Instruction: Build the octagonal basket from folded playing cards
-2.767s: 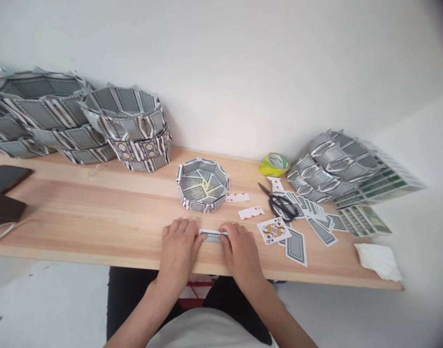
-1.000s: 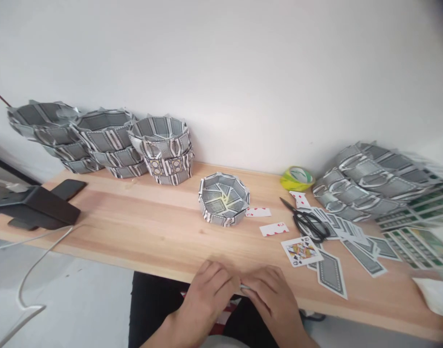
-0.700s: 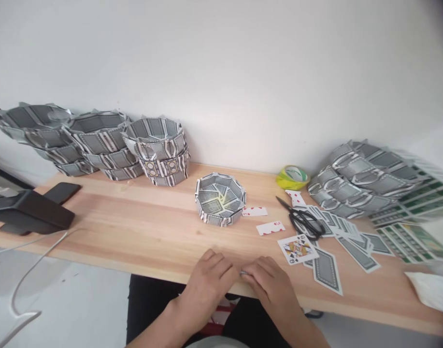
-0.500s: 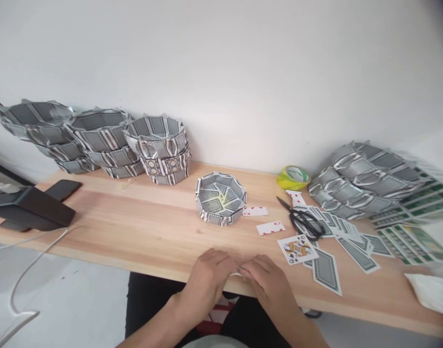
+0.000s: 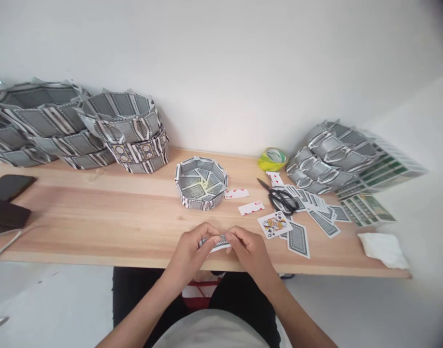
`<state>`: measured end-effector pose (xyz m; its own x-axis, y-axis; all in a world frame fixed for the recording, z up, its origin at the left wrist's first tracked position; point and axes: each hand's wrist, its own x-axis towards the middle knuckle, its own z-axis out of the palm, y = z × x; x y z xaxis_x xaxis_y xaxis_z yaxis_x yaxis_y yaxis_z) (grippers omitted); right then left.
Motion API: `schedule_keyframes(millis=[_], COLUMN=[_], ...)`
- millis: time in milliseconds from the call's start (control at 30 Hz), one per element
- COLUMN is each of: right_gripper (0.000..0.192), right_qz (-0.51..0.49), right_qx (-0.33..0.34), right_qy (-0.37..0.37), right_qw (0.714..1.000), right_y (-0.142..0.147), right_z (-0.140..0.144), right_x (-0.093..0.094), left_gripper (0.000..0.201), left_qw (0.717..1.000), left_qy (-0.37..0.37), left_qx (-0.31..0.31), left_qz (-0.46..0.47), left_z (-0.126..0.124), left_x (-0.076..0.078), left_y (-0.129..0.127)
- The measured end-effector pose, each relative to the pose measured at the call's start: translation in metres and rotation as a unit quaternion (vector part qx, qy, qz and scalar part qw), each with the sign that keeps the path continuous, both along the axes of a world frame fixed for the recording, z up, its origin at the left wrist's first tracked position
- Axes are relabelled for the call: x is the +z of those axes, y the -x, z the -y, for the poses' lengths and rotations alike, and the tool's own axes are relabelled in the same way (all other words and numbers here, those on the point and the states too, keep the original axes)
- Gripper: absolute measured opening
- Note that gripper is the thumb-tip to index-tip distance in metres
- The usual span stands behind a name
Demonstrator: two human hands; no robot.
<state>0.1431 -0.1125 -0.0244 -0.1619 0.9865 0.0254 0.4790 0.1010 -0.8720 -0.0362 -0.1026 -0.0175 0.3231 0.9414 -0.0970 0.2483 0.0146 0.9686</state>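
Grey-and-white coated cardstock forms the small folded playing card, held just above the near edge of the pale wooden tabletop, between the two hands. Head view: the left hand pinches the card's left end between thumb and curled fingertips, and the right hand pinches its right end likewise; both hands are nearly closed, with fingers bent inward on the strip. By judgement the card is very light, thin and springy, stiff enough to keep a crease yet easily dented, with a slick printed surface; it is best taken at its short ends or along a folded edge, between fingertip pads. Behind it stands an octagonal bowl of interlocked folded cards, matt and ribbed in outline. Taller stacks of similar card bowls stand against the white wall. To the right lie black-handled scissors, a yellow-green tape roll, a face-up queen card, loose grey-backed cards and a crumpled white tissue. A dark phone lies far left.
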Motion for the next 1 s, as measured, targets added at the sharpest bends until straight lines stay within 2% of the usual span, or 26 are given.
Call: schedule_keyframes(millis=[100, 267, 433, 633, 833, 1000], right_gripper=[0.033, 0.035, 0.037, 0.038, 0.041, 0.038], right_qz=[-0.013, -0.015, -0.012, -0.02, -0.034, -0.063], right_qx=[-0.021, -0.026, -0.049, -0.067, -0.063, -0.071], right_qy=[0.0, 0.002, 0.007, 0.01, 0.025, 0.046], right_qw=[1.0, 1.0, 0.999, 0.997, 0.997, 0.994], right_y=[0.0, 0.001, 0.002, 0.003, 0.008, 0.008], right_z=[0.0, 0.0, -0.001, -0.003, 0.0, 0.007], right_x=[-0.005, -0.005, -0.003, -0.003, 0.0, -0.002], left_gripper=[0.021, 0.03, 0.031, 0.048, 0.034, 0.03], left_qw=[0.999, 0.998, 0.992, 0.992, 0.987, 0.988], left_qy=[0.042, 0.034, 0.092, 0.055, 0.058, 0.057], left_qx=[-0.013, 0.001, -0.011, 0.01, 0.063, 0.058], left_qz=[0.032, 0.045, 0.081, 0.115, 0.136, 0.129], left_z=[0.0, 0.0, -0.003, 0.007, 0.014, 0.015], left_x=[-0.001, -0.002, -0.001, -0.011, -0.011, -0.009], left_y=[0.005, 0.005, 0.004, 0.011, 0.007, 0.003])
